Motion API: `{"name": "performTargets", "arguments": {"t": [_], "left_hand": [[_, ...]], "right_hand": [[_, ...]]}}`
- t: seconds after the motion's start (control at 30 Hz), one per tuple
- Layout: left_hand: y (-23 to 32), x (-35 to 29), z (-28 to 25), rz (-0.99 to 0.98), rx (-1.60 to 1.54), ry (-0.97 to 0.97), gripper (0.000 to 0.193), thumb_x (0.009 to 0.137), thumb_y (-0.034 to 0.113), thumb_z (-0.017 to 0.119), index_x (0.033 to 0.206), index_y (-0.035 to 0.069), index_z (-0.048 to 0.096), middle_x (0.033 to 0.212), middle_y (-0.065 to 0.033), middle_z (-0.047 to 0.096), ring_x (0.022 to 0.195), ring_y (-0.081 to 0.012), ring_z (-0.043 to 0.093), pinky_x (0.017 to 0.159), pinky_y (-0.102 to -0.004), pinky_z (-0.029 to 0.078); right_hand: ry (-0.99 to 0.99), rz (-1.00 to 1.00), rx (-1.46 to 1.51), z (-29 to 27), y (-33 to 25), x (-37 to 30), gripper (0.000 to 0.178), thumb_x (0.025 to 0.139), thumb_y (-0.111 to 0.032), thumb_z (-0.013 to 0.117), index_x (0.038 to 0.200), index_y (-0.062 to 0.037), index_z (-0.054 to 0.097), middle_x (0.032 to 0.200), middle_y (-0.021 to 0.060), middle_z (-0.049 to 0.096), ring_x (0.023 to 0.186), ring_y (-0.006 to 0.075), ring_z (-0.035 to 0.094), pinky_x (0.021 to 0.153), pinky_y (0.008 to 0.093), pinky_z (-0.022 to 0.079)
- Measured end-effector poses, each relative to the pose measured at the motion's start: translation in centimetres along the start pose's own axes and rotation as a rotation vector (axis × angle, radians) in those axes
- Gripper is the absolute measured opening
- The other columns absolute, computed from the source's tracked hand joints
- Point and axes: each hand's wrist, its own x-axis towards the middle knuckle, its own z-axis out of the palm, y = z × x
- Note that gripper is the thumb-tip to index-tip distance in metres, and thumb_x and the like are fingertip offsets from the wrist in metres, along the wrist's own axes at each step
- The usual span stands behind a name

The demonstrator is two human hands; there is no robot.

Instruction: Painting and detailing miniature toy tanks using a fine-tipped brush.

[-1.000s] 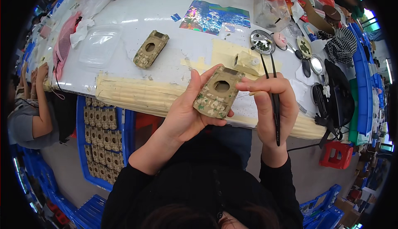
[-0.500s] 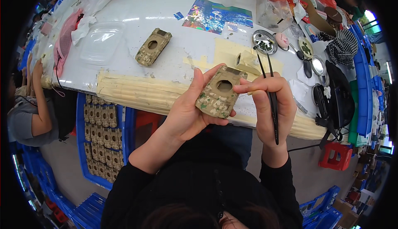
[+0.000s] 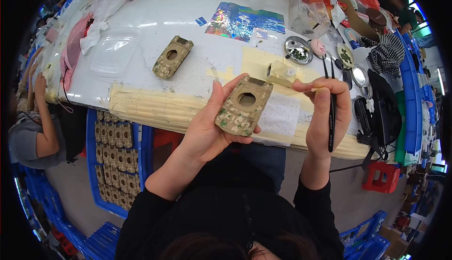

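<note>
- Far left of the hands, a co-worker's arm [image 3: 41, 118] is seen at the table's end; below the left hand, a blue crate of camouflage shells [image 3: 113, 166] stands under the table [image 3: 155, 34] edge.
- Up and left of the left hand, a second camouflage shell [image 3: 173, 57] lies flat on the table, apart from both hands.
- The left hand [image 3: 207, 128] is closed around a camouflage-painted shell [image 3: 243, 106], which is held in the air just above the near table edge. The thumb is laid along its left side and the fingers are wrapped beneath.
- The shell is judged rigid, light moulded plastic; fresh paint may smear, so it is best gripped by the edges and underside.
- Its long axis runs from lower left to upper right, the holed face turned up toward the camera.
- The right hand [image 3: 325, 114] is pinched on black tweezers [image 3: 331, 104] and a thin stick, just right of the shell.
- Beyond the right hand, a small metal dish [image 3: 298, 50] rests on the table.
</note>
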Motion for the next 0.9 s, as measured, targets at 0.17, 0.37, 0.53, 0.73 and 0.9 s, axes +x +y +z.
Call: {"name": "performTargets", "arguments": {"t": [0.17, 0.37, 0.53, 0.73, 0.9], "left_hand": [[1.0, -0.5, -1.4, 0.094, -0.008, 0.024, 0.063, 0.098, 0.053, 0.025, 0.145, 0.011, 0.025, 0.118, -0.0119, 0.054, 0.082, -0.0219, 0.065, 0.060, -0.0287, 0.060], [2.1, -0.9, -2.2, 0.184, -0.011, 0.087, 0.060, 0.099, 0.048, 0.028, 0.145, 0.010, 0.025, 0.122, -0.0146, 0.053, 0.078, -0.0209, 0.065, 0.054, -0.0257, 0.059], [2.9, -1.7, -2.7, 0.236, 0.043, 0.123, 0.055, 0.101, 0.042, 0.028, 0.145, 0.011, 0.025, 0.125, -0.0144, 0.052, 0.080, -0.0214, 0.066, 0.054, -0.0261, 0.059], [3.2, -2.1, -2.1, 0.223, 0.213, 0.191, 0.052, 0.101, 0.033, 0.029, 0.147, 0.011, 0.018, 0.132, -0.0183, 0.045, 0.086, -0.0239, 0.066, 0.057, -0.0287, 0.060], [3.0, -1.6, -2.4, 0.230, 0.251, 0.189, 0.051, 0.101, 0.028, 0.029, 0.148, 0.012, 0.015, 0.135, -0.0210, 0.043, 0.092, -0.0277, 0.066, 0.061, -0.0328, 0.060]], "right_hand": [[0.128, -0.322, -0.772, -1.5, 2.7, 2.1, 0.005, 0.084, -0.005, 0.065, 0.085, -0.0027, 0.061, 0.078, 0.0087, 0.061, 0.069, 0.0194, 0.059, 0.062, 0.0283, 0.045], [0.044, -0.323, -0.915, -1.6, 5.1, 2.3, 0.010, 0.078, -0.008, 0.070, 0.085, -0.0060, 0.063, 0.077, 0.0073, 0.059, 0.072, 0.0248, 0.057, 0.062, 0.0333, 0.045], [-0.023, -0.313, -0.899, -1.6, 4.5, 1.7, 0.025, 0.086, -0.017, 0.064, 0.107, -0.0037, 0.061, 0.084, 0.0110, 0.060, 0.080, 0.0272, 0.057, 0.071, 0.0344, 0.045], [-0.148, -0.083, -0.334, -2.2, 2.4, -2.3, 0.048, 0.095, -0.030, 0.052, 0.128, 0.0042, 0.044, 0.102, 0.0172, 0.064, 0.100, 0.0242, 0.061, 0.092, 0.0327, 0.041], [-0.358, 0.281, -0.021, -1.6, 2.7, -2.9, 0.020, 0.084, 0.000, 0.065, 0.104, 0.0054, 0.063, 0.098, 0.0132, 0.066, 0.095, 0.0170, 0.064, 0.079, 0.0250, 0.050]]}}
